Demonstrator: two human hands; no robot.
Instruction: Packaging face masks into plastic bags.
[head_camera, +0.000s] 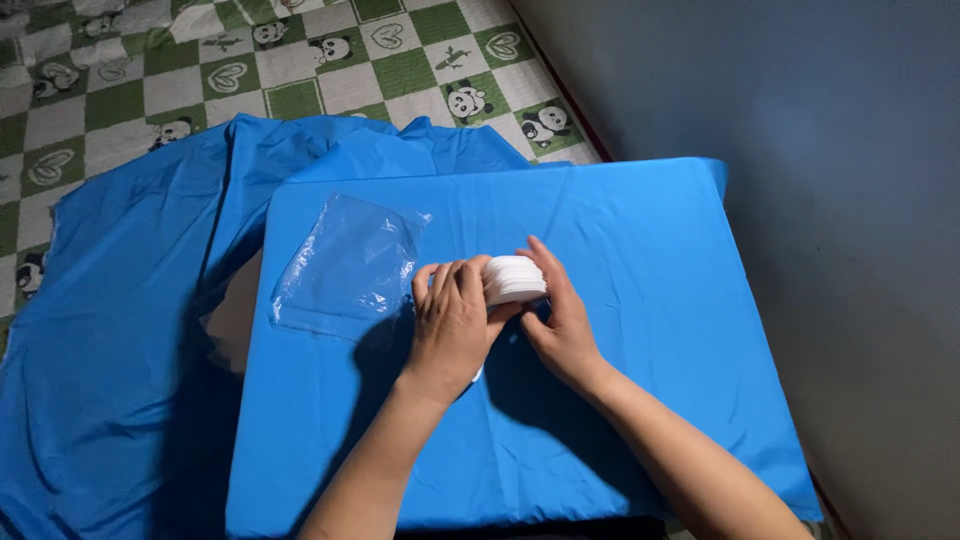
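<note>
The stack of white round pads (514, 278) looks thin-layered and neatly edged, sitting mid-way across the blue-covered surface (650, 300). The left hand (452, 325) and right hand (560, 315) each close their grip around it from opposite sides, while a clear plastic bag (345, 270) lies flat just beside the left hand.
</note>
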